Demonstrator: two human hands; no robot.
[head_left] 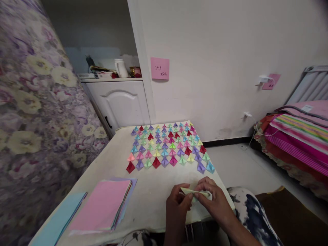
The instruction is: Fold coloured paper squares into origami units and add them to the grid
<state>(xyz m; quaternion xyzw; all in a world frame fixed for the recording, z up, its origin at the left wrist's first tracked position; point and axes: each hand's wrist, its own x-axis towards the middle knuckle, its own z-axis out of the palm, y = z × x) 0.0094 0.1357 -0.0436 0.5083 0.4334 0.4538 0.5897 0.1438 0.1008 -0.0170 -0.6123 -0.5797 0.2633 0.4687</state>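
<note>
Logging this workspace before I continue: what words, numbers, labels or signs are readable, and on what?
"243": handwritten, upper line of the large pink note on the wall.
Same note, lower line: too blurred to read surely.
Smaller pink note behind the white charger: marks too small to read.
White patch on the bedding: nothing legible.

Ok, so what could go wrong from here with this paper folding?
The pale paper is pinched between the left hand and the right hand, so a slip could leave a crooked crease. The right hand is close to the purple folded piece and might nudge it out of place. The blue folded piece sits near the right edge of the table, so a bump could knock it off.
</note>
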